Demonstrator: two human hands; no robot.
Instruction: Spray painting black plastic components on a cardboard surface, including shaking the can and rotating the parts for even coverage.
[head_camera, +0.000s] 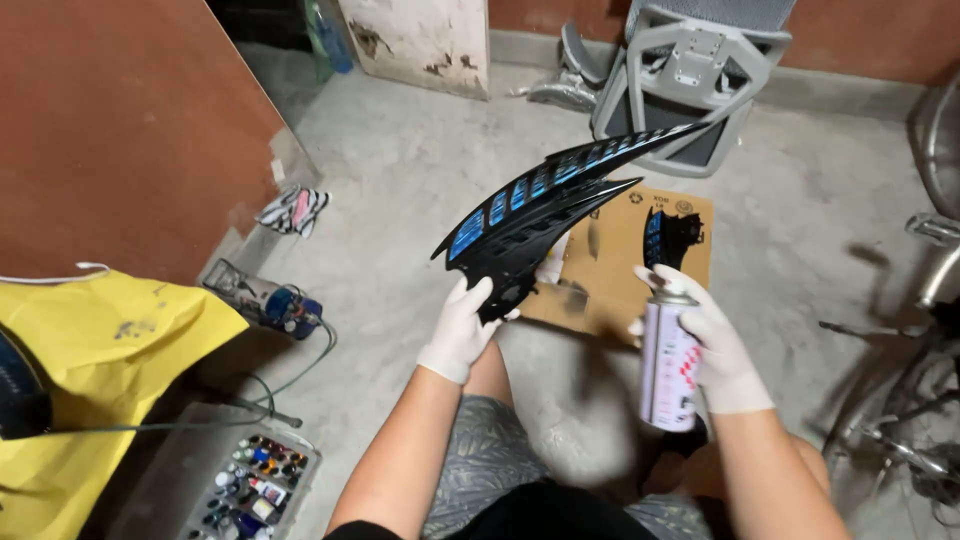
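My left hand (462, 328), in a white glove, holds up a long, pointed black plastic panel (545, 205) with blue slats by its lower end. The panel's tip reaches up and to the right. My right hand (712, 345), also gloved, grips a white spray can (668, 362) upright, with a finger over its nozzle, just right of the panel. A smaller black and blue piece (668, 238) lies on a brown cardboard sheet (610, 275) on the concrete floor beyond my hands.
A grey chair part (690, 75) stands behind the cardboard. A yellow cloth (95, 360) covers something at left, next to a tray of small paint bottles (250, 485) and a tool with a cable (270, 300). Bicycle parts (915, 400) fill the right edge.
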